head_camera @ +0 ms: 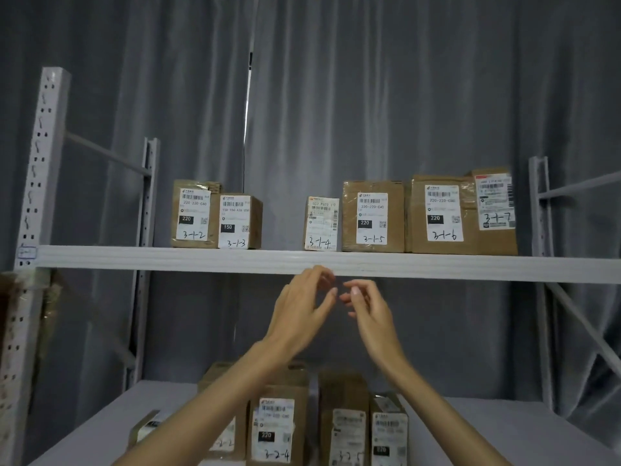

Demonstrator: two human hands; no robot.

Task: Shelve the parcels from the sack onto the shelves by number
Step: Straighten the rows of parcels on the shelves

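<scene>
- Head view: both bare hands are raised just below the front edge of the white upper shelf board (201,260), fingertips close together.
- Left hand (302,311) is empty, fingers loosely curled; right hand (368,306) likewise holds nothing.
- Brown cardboard parcels with white labels stand along that board, among them the small parcel marked 3-1-4 (321,224) directly above the hands.
- More brown parcels (279,422) stand on the grey lower shelf (100,428).
</scene>
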